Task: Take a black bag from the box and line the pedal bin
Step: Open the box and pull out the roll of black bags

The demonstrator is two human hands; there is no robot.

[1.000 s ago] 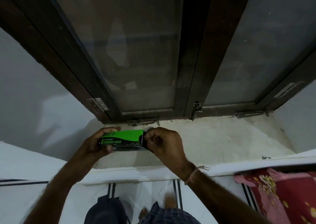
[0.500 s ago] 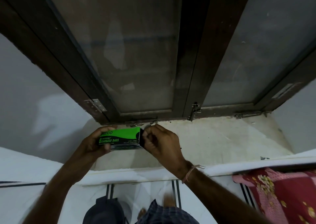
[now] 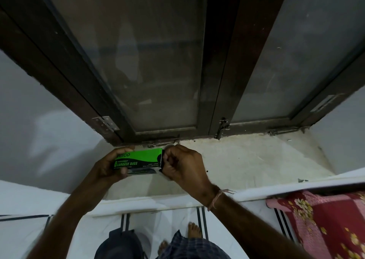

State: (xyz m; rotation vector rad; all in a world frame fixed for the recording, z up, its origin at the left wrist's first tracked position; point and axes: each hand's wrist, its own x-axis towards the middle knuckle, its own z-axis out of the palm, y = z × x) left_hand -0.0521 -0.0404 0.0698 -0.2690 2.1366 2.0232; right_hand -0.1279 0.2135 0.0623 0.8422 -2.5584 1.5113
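A green and black box point(image 3: 138, 159) printed "GARBAGE BAGS" is held level above the stone window sill. My left hand point(image 3: 110, 166) wraps its left end, fingers over the top and thumb underneath. My right hand point(image 3: 182, 165) is at the box's right end, fingers curled and pinching there; what they hold is hidden by the fingers. No black bag is visible outside the box. A dark rounded object point(image 3: 120, 245) stands on the floor by my feet, possibly the pedal bin.
The pale sill point(image 3: 246, 160) lies under a dark wooden window frame point(image 3: 217, 81) with frosted panes, hinges and latches. A red floral cloth point(image 3: 320, 219) hangs at the lower right. White floor tiles with dark stripes and my bare feet point(image 3: 194, 231) show below.
Both hands and the box have shifted slightly up and left toward the window frame. The right hand's fingers keep working at the box's right end.
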